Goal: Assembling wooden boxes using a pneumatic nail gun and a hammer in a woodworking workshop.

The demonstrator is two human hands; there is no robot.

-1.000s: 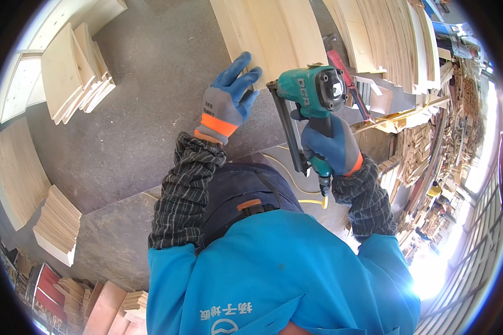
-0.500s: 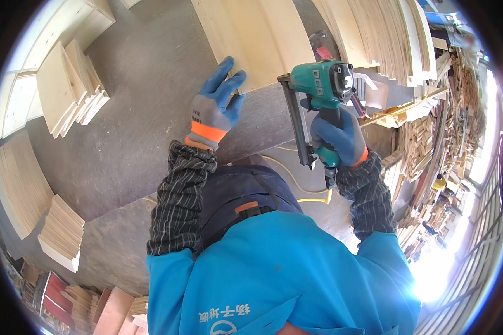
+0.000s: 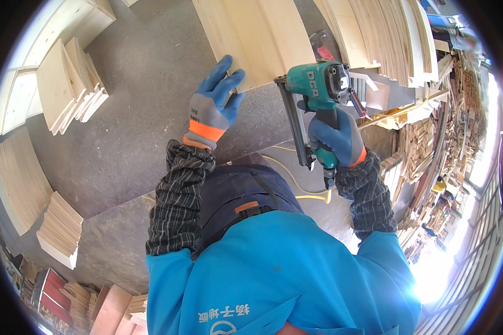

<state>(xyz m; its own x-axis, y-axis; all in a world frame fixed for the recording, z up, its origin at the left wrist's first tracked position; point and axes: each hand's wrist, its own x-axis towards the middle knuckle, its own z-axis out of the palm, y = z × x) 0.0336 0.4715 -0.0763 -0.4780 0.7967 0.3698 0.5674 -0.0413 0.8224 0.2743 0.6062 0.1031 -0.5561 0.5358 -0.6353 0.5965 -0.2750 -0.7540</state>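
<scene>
My right hand (image 3: 341,137), in a blue and grey glove with an orange cuff, grips the handle of a teal and black air nail gun (image 3: 310,84). A yellow hose (image 3: 313,196) joins the gun's lower end. The nose of the gun is over or against the near right part of a pale plywood piece (image 3: 254,42); contact is unclear. My gloved left hand (image 3: 215,103) rests with fingers apart at that piece's near left corner, fingertips along its edge. Beneath lies a dark grey work table (image 3: 134,128).
Stacked thin boards (image 3: 369,39) stand just beyond the gun, beside a small clear container (image 3: 322,43) with something red. Leaning plywood pieces (image 3: 70,86) and board stacks (image 3: 22,181) line the left side. Piled wood strips (image 3: 422,142) fill the right.
The nail gun and my right hand have shifted slightly left. My left hand has moved a tiny bit at the plywood's corner.
</scene>
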